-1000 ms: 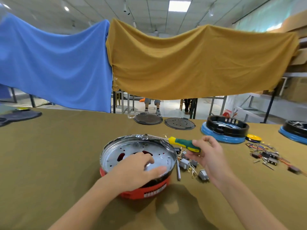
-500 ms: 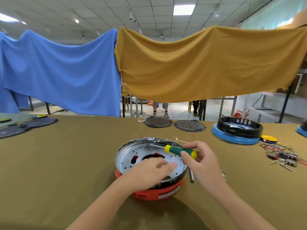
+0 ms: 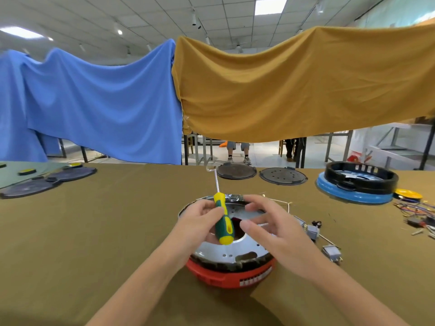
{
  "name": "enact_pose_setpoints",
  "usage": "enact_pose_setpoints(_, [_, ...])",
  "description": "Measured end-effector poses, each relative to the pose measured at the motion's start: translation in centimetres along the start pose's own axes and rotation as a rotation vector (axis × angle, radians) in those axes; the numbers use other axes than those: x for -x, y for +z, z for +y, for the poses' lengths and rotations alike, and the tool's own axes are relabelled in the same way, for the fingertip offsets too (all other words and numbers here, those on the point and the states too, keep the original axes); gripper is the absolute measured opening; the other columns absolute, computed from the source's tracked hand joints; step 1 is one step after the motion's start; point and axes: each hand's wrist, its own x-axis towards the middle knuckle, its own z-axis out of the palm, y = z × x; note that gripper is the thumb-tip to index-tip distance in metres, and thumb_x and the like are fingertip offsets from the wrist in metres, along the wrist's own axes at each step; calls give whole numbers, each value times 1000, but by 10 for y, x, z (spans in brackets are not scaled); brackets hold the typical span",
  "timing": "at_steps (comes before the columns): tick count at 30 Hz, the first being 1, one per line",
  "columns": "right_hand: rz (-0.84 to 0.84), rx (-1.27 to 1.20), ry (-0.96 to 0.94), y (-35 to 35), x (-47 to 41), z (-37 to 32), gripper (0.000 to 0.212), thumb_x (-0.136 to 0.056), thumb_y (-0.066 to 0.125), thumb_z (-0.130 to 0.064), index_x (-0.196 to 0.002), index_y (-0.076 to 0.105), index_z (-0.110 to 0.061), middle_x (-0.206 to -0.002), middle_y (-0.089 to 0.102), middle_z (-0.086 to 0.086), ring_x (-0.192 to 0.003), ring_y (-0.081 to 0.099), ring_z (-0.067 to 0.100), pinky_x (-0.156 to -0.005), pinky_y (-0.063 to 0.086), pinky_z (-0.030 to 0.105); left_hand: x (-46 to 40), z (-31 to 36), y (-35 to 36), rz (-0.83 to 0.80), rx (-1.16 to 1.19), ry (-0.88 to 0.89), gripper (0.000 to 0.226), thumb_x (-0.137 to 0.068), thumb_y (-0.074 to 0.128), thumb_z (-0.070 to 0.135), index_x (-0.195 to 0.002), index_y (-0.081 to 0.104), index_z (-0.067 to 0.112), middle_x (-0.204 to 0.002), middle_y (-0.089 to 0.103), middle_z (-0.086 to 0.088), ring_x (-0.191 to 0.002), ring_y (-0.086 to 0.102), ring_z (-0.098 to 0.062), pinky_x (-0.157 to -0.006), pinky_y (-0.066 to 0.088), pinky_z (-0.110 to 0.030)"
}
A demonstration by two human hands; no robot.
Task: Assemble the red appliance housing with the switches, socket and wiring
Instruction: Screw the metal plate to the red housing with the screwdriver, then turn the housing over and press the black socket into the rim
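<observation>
Over the red housing [image 3: 229, 275], the left hand [image 3: 197, 228] grips the screwdriver [image 3: 223, 223] tip-up, probably to turn it round, while the right hand [image 3: 270, 228] hovers, fingers loosely apart, holding nothing.

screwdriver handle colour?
Green with yellow ends and a yellow inset, on the screwdriver in the left hand. Head view, the only one.

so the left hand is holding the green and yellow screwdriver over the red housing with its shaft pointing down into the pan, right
Not quite. In the head view the left hand does hold the screwdriver over the red housing, but its shaft points up and away, toward the far side of the table, with the handle butt toward the person.
</observation>
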Motion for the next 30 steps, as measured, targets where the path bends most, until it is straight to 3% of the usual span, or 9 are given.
enact_pose_setpoints(3, [-166, 44, 114, 5, -11, 1, 64, -89, 66, -49, -143, 31, -45, -122, 52, -32, -108, 60, -1, -88, 53, 24, 0, 2, 15, -105, -87, 14, 19, -99, 59, 22, -112, 61, 9, -92, 74, -11, -74, 74, -21, -65, 62, -34])
enact_pose_setpoints(5, [-201, -18, 146, 5, -15, 4, 53, -94, 64, -33, -140, 39, -41, -119, 56, -27, -106, 64, 5, -92, 55, 31, -4, 0, 21, -138, -191, 61, 22, -103, 49, 24, -109, 66, 10, -91, 74, -9, -77, 73, -21, -73, 61, -36])
enact_pose_setpoints(8, [-52, -193, 291, -9, -18, 13, 48, -93, 59, -8, -125, 50, -41, -116, 62, -6, -87, 70, 10, -79, 61, 35, -3, -7, 10, -192, -502, 310, 34, -102, 45, 45, -116, 67, 23, -103, 69, 3, -92, 64, -7, -83, 54, -27])
enact_pose_setpoints(11, [150, -100, 285, -26, -22, 26, 39, -95, 55, -7, -127, 54, -29, -103, 64, 6, -64, 64, 4, -59, 57, 24, 11, -28, 2, -353, -1030, 419, 72, -77, 36, 88, -131, 48, 43, -118, 46, 25, -107, 48, 4, -84, 40, -18])
enact_pose_setpoints(14, [277, -91, 257, -37, -24, 41, 28, -95, 60, -15, -113, 56, -37, -90, 67, 7, -57, 61, 7, -54, 55, 23, 22, -48, 9, -222, -1347, 706, 62, -87, 22, 77, -113, 58, 34, -109, 46, 18, -96, 45, -5, -77, 42, -25])
enact_pose_setpoints(18, [463, -102, 332, -46, -14, 65, 25, -95, 60, -19, -113, 57, -37, -93, 66, -4, -58, 63, 4, -54, 53, 21, 16, -60, 3, -19, -1146, 1035, 35, -97, 49, 52, -81, 57, 21, -79, 51, 11, -69, 48, -9, -55, 43, -25])
enact_pose_setpoints(21, [502, -26, 367, -49, -4, 82, 32, -94, 63, -17, -123, 58, -30, -89, 65, -10, -64, 64, -6, -49, 46, 8, 8, -60, -1, 189, -1002, 1097, 38, -93, 57, 49, -72, 55, 17, -70, 51, 8, -64, 47, -10, -54, 40, -24])
enact_pose_setpoints(25, [401, -70, 411, -42, -2, 86, 38, -93, 61, -10, -124, 58, -31, -99, 61, 4, -59, 66, 14, -55, 58, 29, -7, -41, -11, 480, -649, 877, 36, -88, 58, 52, -66, 39, 31, -58, 44, 7, -55, 41, -5, -53, 32, -16])
enact_pose_setpoints(30, [317, 52, 370, -30, 5, 78, 38, -92, 60, -13, -118, 59, -41, -105, 57, -4, -71, 67, 25, -63, 60, 39, -32, -27, -37, 673, 69, 498, 47, -90, 62, 53, -68, 53, 13, -58, 55, 12, -53, 46, -6, -49, 42, -21])
